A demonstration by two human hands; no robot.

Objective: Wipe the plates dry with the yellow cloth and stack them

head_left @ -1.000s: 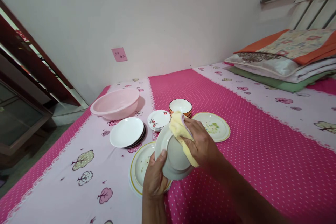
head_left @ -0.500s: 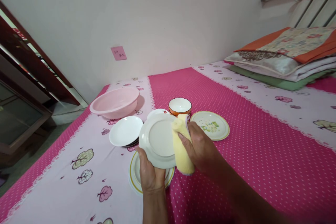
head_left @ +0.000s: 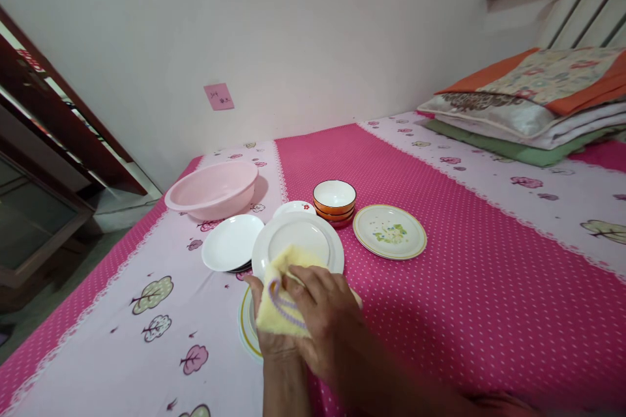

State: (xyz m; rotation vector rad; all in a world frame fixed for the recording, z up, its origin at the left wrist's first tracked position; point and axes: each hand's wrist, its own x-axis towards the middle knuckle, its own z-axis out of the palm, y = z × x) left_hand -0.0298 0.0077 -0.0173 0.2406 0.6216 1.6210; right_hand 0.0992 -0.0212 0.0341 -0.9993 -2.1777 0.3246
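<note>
A white plate (head_left: 323, 238) is tilted up in front of me, its underside with the foot ring facing me. My left hand (head_left: 278, 343) grips its lower left edge, the thumb showing at the side and the other fingers hidden. My right hand (head_left: 325, 313) presses a yellow cloth (head_left: 283, 316) with a purple-stitched edge against the plate's lower part. Beneath the hands, a plate with a yellow rim (head_left: 248, 326) lies on the bedspread, mostly covered.
Around the hands are a stack of white dishes (head_left: 232, 242), a flower-marked white dish (head_left: 293, 207), stacked orange bowls (head_left: 335, 203) and a patterned plate (head_left: 390, 232). A pink basin (head_left: 212, 189) stands near the wall. Folded bedding (head_left: 528, 111) lies at the right.
My right hand and the cloth have moved left and down, from the plate's right edge to its lower front. The held plate has shifted slightly; the other dishes stay put.
</note>
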